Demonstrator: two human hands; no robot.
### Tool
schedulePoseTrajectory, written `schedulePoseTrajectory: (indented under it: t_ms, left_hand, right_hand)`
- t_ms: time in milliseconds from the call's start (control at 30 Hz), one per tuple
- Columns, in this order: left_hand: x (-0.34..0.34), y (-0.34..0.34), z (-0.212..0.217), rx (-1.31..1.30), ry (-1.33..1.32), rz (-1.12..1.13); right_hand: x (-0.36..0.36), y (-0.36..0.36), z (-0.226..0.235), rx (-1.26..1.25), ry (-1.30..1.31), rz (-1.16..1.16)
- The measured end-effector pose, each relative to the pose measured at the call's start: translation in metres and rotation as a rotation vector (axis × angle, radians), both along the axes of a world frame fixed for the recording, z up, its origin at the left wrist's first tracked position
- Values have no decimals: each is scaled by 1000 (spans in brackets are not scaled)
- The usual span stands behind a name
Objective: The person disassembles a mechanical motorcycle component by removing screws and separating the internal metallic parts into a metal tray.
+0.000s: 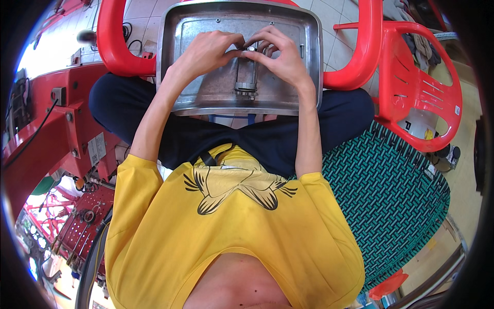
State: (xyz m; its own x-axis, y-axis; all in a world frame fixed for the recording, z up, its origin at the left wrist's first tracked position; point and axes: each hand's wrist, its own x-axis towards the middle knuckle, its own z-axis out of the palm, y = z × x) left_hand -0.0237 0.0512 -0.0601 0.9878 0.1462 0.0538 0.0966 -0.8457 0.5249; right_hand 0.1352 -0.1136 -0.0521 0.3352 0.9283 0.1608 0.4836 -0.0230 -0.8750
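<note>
One rectangular metal tray (231, 110) contains a metal cylinder (247, 73) at its middle and small metal pieces (217, 20) by its far wall. Cylinder: grey, shiny, wider collar at the near end. Above the tray, the right hand (283, 55) pinches the cylinder's far end; the left hand (208, 50) curls beside it, grip indeterminable.

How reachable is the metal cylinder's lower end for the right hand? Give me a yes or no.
Probably yes: the right hand is close by, at the cylinder's upper end, and nothing visible covers the lower end. It would likely have to leave the upper end first.
</note>
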Motion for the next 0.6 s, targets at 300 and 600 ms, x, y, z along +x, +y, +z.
schedulePoseTrajectory:
  t_ms: [300,600]
  left_hand:
    - [-1,0,2,1,-3,-2]
    - [-1,0,1,10,0,-4]
  right_hand:
    - [-6,1,-1,-58,-50,-59]
    - [-4,1,-5,-53,-78,-51]
